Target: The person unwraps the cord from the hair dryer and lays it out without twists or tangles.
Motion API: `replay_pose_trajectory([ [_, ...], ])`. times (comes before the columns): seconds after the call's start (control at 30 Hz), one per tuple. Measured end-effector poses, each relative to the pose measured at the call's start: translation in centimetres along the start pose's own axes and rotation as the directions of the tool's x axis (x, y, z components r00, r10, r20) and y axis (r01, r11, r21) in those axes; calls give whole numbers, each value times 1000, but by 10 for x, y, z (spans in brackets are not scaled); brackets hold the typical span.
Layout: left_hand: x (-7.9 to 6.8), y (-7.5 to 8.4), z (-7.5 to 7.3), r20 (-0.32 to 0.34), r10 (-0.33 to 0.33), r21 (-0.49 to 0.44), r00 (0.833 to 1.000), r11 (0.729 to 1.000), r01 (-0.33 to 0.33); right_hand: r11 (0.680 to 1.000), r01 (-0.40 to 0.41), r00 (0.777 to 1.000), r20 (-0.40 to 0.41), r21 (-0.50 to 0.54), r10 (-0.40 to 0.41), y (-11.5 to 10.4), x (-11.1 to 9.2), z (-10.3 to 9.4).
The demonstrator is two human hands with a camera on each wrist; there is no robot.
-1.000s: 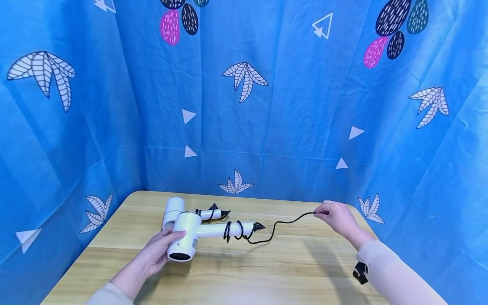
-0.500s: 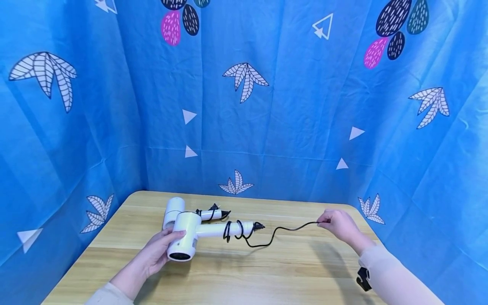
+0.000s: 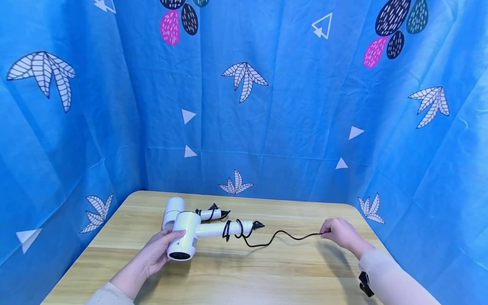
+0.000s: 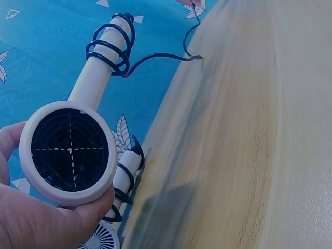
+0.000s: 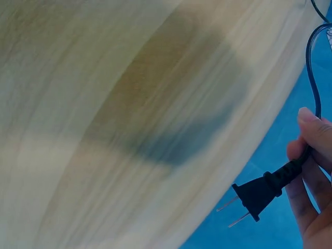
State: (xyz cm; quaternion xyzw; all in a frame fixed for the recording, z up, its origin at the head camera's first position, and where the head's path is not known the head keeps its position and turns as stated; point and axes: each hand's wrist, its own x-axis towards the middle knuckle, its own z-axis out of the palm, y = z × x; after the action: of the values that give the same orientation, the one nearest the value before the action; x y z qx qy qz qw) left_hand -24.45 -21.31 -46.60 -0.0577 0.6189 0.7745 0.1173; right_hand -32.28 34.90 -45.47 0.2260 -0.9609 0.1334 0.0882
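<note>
A white hair dryer (image 3: 183,237) is gripped round its barrel by my left hand (image 3: 156,250), its handle pointing right. Loops of black cord wind about the handle (image 4: 91,80), and the dark round end of the barrel (image 4: 70,150) faces the left wrist camera. From the handle the black cord (image 3: 278,237) runs right to my right hand (image 3: 341,235), which pinches it between thumb and fingers. In the right wrist view the two-pronged black plug (image 5: 257,194) hangs just beyond those fingers, prongs bare.
Behind the held dryer lies a second white hair dryer (image 3: 174,207) with its cord wrapped round the handle. Both are over a wooden table (image 3: 236,279). A blue patterned curtain (image 3: 244,127) encloses the back and sides.
My right hand has come down and slightly to the right, toward the near side of the table, drawing the cord end with it. The left hand and the hair dryer stay in place.
</note>
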Motion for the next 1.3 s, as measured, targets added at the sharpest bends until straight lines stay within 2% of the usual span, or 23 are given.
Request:
replay_pose_trajectory([
  [0.37,-1,-2,-1,-11,-7,3,1000,1000,7,999,52,996,66,0,-52,8,-13,17],
  [0.63,-2,-1,0,-13,-15,-14,1000,1000,15,1000,10,995,95,22,-12,12,-17,24],
  [0.97,-2,-1,2,-17,-13,-15,1000,1000,13,996,31,988,148,88,-44,16,-14,26],
  [1.3,-1,0,2,-9,-14,-18,1000,1000,14,999,36,988,146,39,-41,14,-12,29],
])
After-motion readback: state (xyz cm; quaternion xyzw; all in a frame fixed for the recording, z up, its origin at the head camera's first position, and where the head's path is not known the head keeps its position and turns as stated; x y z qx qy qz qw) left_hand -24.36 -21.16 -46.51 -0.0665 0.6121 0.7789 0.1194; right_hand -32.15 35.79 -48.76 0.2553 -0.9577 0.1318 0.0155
